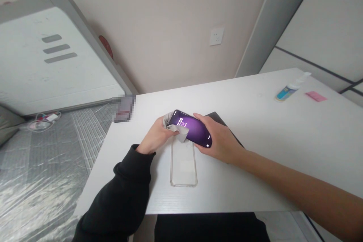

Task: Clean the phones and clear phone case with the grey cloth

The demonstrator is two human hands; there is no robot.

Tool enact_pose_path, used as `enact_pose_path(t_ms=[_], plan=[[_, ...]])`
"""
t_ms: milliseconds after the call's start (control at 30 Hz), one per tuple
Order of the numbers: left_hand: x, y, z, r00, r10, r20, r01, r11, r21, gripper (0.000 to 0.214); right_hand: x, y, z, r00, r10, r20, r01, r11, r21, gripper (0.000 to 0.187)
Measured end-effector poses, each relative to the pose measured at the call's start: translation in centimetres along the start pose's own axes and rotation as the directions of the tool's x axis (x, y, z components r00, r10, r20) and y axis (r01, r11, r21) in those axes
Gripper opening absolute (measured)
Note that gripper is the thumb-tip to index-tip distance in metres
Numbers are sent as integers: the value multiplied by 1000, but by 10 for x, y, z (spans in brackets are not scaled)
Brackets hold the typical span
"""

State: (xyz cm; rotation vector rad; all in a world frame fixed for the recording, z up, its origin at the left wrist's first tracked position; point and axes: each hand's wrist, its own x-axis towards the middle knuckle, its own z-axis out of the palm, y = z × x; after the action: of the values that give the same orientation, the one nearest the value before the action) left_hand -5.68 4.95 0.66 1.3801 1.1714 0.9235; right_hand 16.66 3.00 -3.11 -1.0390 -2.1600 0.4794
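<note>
My right hand (222,140) grips a smartphone (190,127) with a lit purple screen, holding it tilted just above the white table (269,151). My left hand (155,136), in a black sleeve, pinches a grey cloth (181,132) against the phone's left end and screen. A clear phone case (183,164) lies flat on the table directly below the phone. A dark flat object (217,117) lies behind my right hand, mostly hidden.
A small spray bottle (289,90) with a blue label lies at the table's far right, beside a pink flat piece (315,96). A white cabinet (51,60) stands to the left. The floor (42,166) is covered in plastic sheeting. A wall socket (216,36) is behind.
</note>
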Motion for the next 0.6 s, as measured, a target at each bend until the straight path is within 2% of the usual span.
enact_pose_path(t_ms=[67, 133, 300, 467, 600], plan=[[0, -1, 2, 998, 12, -59, -8, 997, 74, 22, 0, 1, 0, 1000, -12, 13, 12, 1000, -11, 77], [1, -3, 2, 997, 2, -81, 4, 997, 78, 22, 1, 1, 0, 1000, 2, 19, -1, 1000, -8, 80], [0, -2, -2, 998, -50, -37, 51, 999, 17, 22, 1, 1, 0, 999, 30, 19, -30, 1000, 9, 82], [-2, 3, 0, 996, -39, 77, 56, 971, -231, 32, 1, -1, -3, 999, 32, -7, -32, 999, 27, 79], [-3, 0, 16, 999, -30, 14, 33, 909, -415, 40, 2, -4, -6, 998, 49, -43, -45, 995, 87, 77]])
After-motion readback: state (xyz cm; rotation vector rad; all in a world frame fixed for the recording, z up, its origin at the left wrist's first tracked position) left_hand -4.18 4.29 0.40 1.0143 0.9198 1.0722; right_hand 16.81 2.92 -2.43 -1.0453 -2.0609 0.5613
